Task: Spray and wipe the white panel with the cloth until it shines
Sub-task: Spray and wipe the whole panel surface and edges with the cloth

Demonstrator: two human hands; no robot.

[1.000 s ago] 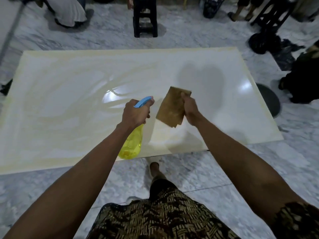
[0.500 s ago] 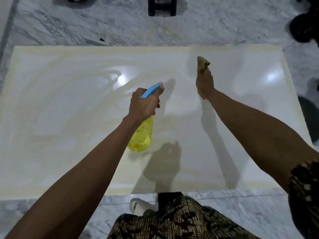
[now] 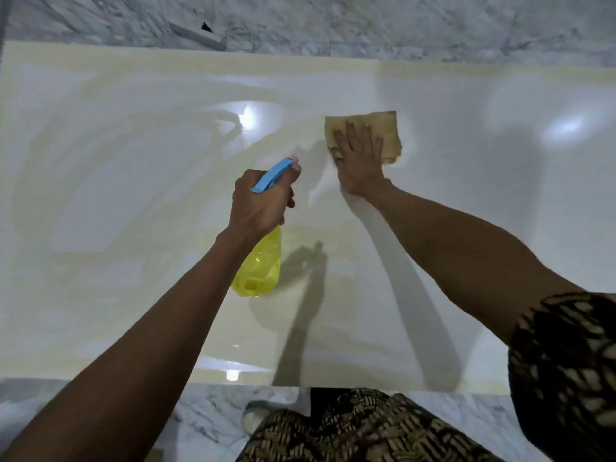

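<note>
- We see the white panel (image 3: 133, 195) lying flat on a grey marbled floor (image 3: 400, 25); its left and right ends run past the picture's edges, so we cannot make out its full shape.
- Pale yellowish streaks and bright light spots cover the panel; we cannot tell wet film from stain.
- The tan cloth (image 3: 386, 128) lies on the panel right of its middle, partly hidden under our right hand (image 3: 360, 161), which presses on it flat with fingers spread.
- Our left hand (image 3: 260, 201) is closed around the neck of the spray bottle (image 3: 260, 265), held above the panel just left of the cloth; one fingertip rests at the tip of the blue trigger (image 3: 271, 175).
- The hand hides the bottle's neck and nozzle.
- We can read no label or writing on the bottle.
- The bottle is see-through yellow; how much liquid it holds is hard to tell.
- A patterned dark garment (image 3: 366, 428) fills the bottom edge, cut off by the frame.
</note>
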